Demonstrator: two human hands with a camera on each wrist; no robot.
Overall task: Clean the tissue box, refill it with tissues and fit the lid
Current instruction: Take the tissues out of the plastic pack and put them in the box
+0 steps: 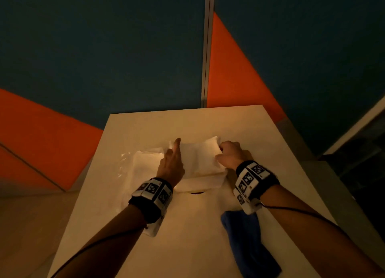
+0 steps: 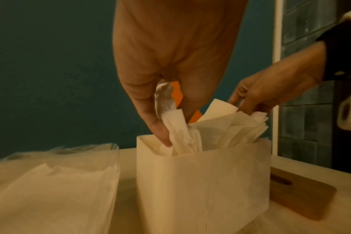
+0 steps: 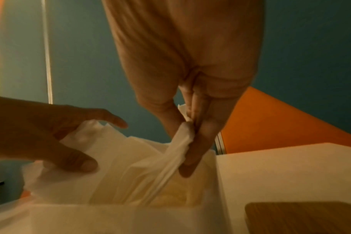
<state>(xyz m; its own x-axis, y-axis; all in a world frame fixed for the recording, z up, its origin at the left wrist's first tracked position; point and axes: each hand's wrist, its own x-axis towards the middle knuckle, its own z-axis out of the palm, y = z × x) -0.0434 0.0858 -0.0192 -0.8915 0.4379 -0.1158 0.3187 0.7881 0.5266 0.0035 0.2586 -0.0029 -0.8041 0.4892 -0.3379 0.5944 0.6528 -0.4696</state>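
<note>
A white tissue box [image 1: 201, 183] stands open-topped at the middle of the table [image 1: 187, 236], with a stack of white tissues [image 1: 198, 154] sticking out of it. My left hand [image 1: 174, 152] pinches the tissues' left end between thumb and fingers, with the index finger stretched out; in the left wrist view its fingertips [image 2: 166, 140] reach inside the box [image 2: 200, 182]. My right hand [image 1: 224, 152] pinches a bunched tissue [image 3: 180, 142] at the right end, over the box opening. The wooden lid [image 2: 303, 194] with its slot lies flat beside the box.
A clear plastic pack of tissues [image 1: 135, 167] lies left of the box, touching it. A folded blue cloth [image 1: 250, 242] lies near the table's front right, under my right forearm. Blue and orange wall panels [image 1: 104, 48] rise just behind the table.
</note>
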